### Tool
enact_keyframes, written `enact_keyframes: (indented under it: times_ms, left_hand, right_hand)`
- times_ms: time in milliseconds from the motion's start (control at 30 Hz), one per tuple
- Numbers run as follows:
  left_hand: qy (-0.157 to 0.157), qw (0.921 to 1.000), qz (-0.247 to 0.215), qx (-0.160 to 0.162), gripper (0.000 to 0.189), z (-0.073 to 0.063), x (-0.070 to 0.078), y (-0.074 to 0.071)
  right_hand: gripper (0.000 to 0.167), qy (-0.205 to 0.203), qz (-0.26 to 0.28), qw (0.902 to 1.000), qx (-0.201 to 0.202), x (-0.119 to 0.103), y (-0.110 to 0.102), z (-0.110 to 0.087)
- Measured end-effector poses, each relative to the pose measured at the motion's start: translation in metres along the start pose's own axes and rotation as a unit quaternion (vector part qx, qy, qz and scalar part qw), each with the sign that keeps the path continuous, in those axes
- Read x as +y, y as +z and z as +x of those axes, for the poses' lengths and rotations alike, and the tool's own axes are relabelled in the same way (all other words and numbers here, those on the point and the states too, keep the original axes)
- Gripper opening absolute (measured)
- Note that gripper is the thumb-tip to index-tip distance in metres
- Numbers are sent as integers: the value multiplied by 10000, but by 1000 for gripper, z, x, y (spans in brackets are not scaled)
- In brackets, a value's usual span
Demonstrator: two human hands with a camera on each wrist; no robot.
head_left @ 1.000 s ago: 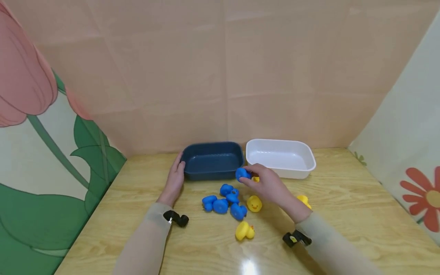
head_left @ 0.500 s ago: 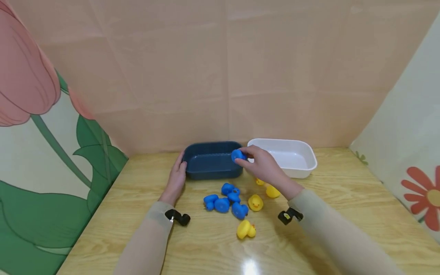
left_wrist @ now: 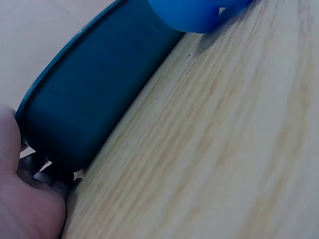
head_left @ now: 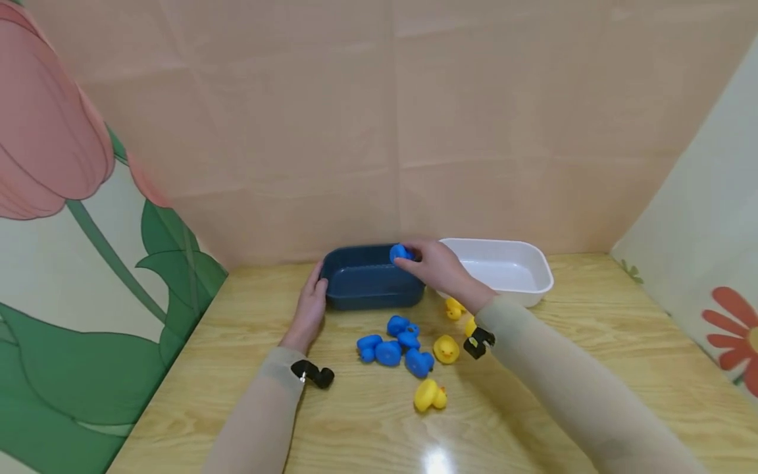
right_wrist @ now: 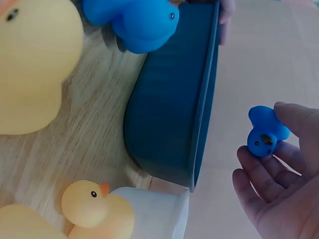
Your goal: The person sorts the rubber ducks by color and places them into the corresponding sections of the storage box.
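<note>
The right hand (head_left: 438, 266) pinches a blue duck (head_left: 399, 253) between thumb and fingers, above the right end of the dark blue tray (head_left: 373, 301). The left hand (head_left: 309, 309) touches the tray's left end; whether its fingers grip, I cannot tell.

The head view looks forward and down from above the near side of the wood-grain table (head_left: 367, 434), far enough back to take in both sleeved forearms (head_left: 254, 411) and the peach backdrop (head_left: 379, 131). Low and steeply tilted, the left wrist view peers closely along the navy tub (left_wrist: 94, 89) from its left end; the right wrist view, turned sideways, faces it past a close yellow rubber duck (right_wrist: 35, 64), both sharing its front wall and the left hand (left_wrist: 25, 199).
</note>
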State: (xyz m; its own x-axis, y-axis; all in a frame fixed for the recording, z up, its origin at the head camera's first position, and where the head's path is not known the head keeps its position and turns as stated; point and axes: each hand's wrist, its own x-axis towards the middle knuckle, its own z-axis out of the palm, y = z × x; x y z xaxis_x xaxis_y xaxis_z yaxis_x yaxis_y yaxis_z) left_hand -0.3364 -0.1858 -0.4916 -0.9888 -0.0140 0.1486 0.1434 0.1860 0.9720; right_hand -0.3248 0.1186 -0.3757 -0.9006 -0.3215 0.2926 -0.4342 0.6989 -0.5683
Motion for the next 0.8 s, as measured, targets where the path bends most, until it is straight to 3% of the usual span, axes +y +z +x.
enact_keyframes:
  times_ms: [300, 600, 800]
  left_hand:
    - [14, 10000, -57, 46, 59, -1, -2, -1]
    - [14, 10000, -63, 15, 59, -1, -5, 0]
    - [5, 9999, -110, 30, 59, 1, -7, 1]
  right_hand:
    - [26, 284, -161, 9994, -92, 7, 13, 18]
    - [28, 425, -377, 9982, -165, 14, 22, 24]
    - [55, 607, -296, 9977, -108, 14, 23, 26]
